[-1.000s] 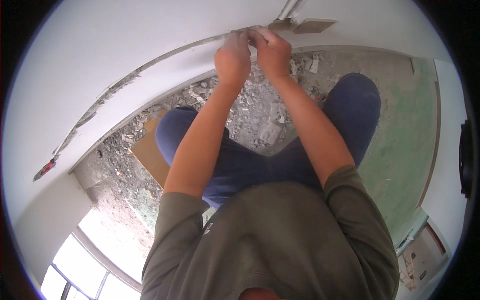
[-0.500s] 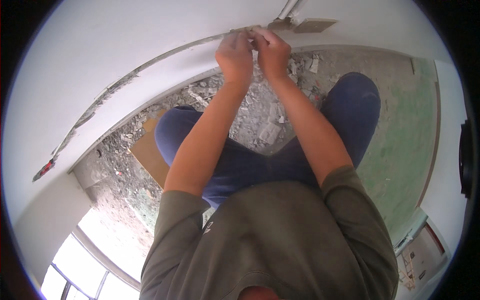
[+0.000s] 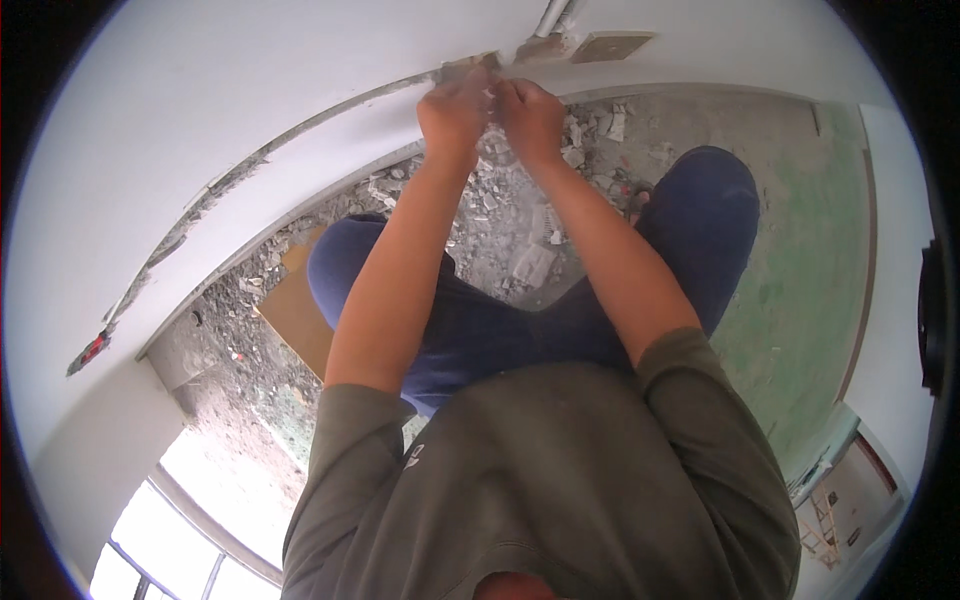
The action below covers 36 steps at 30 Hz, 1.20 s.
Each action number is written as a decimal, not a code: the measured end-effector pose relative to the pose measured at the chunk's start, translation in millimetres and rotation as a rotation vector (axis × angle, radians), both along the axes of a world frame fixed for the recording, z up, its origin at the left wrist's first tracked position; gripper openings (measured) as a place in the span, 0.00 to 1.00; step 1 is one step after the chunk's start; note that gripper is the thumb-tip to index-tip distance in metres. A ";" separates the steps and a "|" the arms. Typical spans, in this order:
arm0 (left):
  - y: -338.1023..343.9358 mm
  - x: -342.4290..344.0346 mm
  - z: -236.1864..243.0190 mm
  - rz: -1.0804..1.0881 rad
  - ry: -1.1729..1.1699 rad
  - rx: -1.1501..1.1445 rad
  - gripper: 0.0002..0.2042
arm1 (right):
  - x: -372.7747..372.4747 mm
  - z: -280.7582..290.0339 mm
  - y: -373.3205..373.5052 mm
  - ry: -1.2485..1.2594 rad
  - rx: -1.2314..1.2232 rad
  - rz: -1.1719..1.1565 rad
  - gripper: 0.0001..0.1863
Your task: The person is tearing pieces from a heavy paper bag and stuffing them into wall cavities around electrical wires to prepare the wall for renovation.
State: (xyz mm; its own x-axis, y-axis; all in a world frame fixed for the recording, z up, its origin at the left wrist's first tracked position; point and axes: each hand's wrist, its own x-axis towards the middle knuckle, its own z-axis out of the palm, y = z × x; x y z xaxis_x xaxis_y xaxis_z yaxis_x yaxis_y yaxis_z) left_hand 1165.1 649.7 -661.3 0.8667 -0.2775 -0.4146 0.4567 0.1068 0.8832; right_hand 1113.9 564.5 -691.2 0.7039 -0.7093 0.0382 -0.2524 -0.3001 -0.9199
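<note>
My left hand (image 3: 452, 120) is at the low white wall (image 3: 390, 115), its blurred fingers bunched at a small box-shaped recess (image 3: 455, 72) cut into it. Close beside it, my right hand (image 3: 531, 120) has its fingers curled in toward the left fingertips. Both hands look closed in a pinch; whatever sits between the fingers is too small and blurred to name. From the recess a rough chiselled groove (image 3: 240, 180) runs left along the wall. Right of the hands is a square brownish box or plate (image 3: 612, 46) set in the wall.
White pipes (image 3: 552, 17) come down the wall beside the plate. Rubble (image 3: 485, 215) covers the floor below my hands and between my knees. A cardboard sheet (image 3: 298, 315) lies by my left knee. A red-and-black object (image 3: 92, 348) sits at the groove's far left end.
Both hands have drawn slightly down and left, and more of the recess shows. My right fingers, stretched over the recess before, are now curled below it. The view has shifted a little.
</note>
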 end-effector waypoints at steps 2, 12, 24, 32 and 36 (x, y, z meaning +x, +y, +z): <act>-1.8 1.4 -7.2 -0.005 -0.015 0.036 0.12 | 0.4 2.9 -4.3 -0.036 0.039 0.044 0.18; -11.6 1.8 -17.6 0.039 -0.434 0.309 0.20 | 17.5 -9.7 -6.8 -0.003 0.120 0.032 0.25; -18.5 4.9 -21.9 0.124 -0.340 0.230 0.19 | 19.3 -11.1 -12.1 -0.076 0.341 0.072 0.27; -15.7 0.0 -13.3 0.116 -0.236 0.155 0.19 | 16.4 -24.5 -23.2 -0.120 -0.104 0.261 0.23; -2.1 -6.2 -25.7 0.064 -0.202 0.255 0.20 | 8.5 -10.9 -9.4 -0.115 0.288 0.192 0.21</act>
State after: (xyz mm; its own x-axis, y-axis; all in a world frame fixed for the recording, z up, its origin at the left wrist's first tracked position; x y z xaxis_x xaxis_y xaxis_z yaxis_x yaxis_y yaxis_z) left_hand 1158.9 647.6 -687.0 0.9506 -0.1293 -0.2821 0.2695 -0.1063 0.9571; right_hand 1122.4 555.1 -702.1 0.8280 -0.5579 -0.0568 -0.1062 -0.0564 -0.9927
